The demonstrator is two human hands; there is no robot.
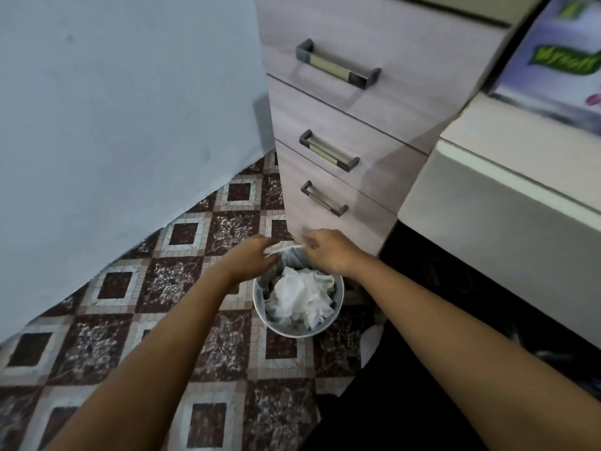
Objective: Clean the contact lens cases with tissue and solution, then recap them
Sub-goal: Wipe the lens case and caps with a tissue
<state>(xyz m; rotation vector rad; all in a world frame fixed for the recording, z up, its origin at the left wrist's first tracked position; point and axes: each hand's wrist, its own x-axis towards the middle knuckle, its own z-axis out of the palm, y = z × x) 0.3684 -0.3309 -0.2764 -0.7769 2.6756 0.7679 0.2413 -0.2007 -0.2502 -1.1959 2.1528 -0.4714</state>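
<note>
A person is bending over a small round bin (302, 333) that is standing on the patterned tile floor (97, 336), at about 6 o'clock from the middle of the view. Both bare arms are reaching forward from the bottom edge, and the two hands are meeting just above the far rim of the bin. The left hand (255, 257) is hovering at 11 o'clock of the bin and the right hand (328, 252) at 1 o'clock. A thin white strip (286, 247), seemingly tissue, is stretching between them. The left fingers (265, 244) are curling onto one end and the right fingers (309, 242) are pinching the other, though blur is softening the fingertips. Below the hands, crumpled white tissues (302, 301) are filling the bin almost to its rim. A pale wooden drawer unit (374, 131) with three bar handles is standing just behind the bin, running up toward 12 and 1 o'clock. A pale blue wall (113, 109) is taking up the area from 9 to 11 o'clock. A white counter (504, 135) is jutting in at 3 o'clock, and a purple pack (559, 60) with a green label is lying on it at 2 o'clock.
</note>
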